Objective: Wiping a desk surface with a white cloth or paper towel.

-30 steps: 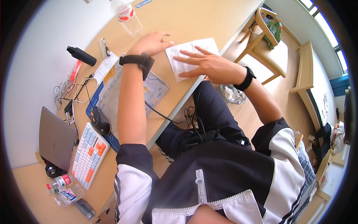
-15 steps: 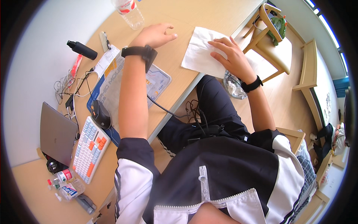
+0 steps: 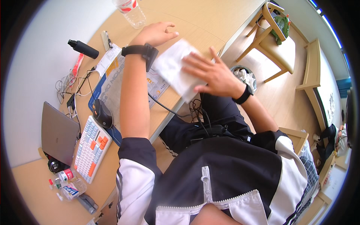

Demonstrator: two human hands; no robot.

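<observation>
A folded white cloth (image 3: 178, 67), blurred by motion, lies at the table's near edge and partly covers the corner of a patterned mouse pad (image 3: 112, 93). My right hand (image 3: 212, 75) rests flat over the cloth with its fingers stretched and spread. To the left, my left hand (image 3: 155, 33) leans on the bare tabletop, thumb apart and fingers loosely extended, holding nothing. Just beyond it stands a clear plastic bottle (image 3: 133, 15) with a red and white label.
A black mouse (image 3: 102, 114), a white-and-orange keyboard (image 3: 92, 150) and a laptop (image 3: 58, 131) stand at the left. Near the wall are a black cylinder (image 3: 84, 48) and tangled cables (image 3: 67, 84). Right of the table are a bin (image 3: 245, 77) and a wooden chair (image 3: 275, 50).
My right hand has swept the cloth leftward across the table, over the mouse pad's corner. More of the bin now shows. The left hand has stayed in place.
</observation>
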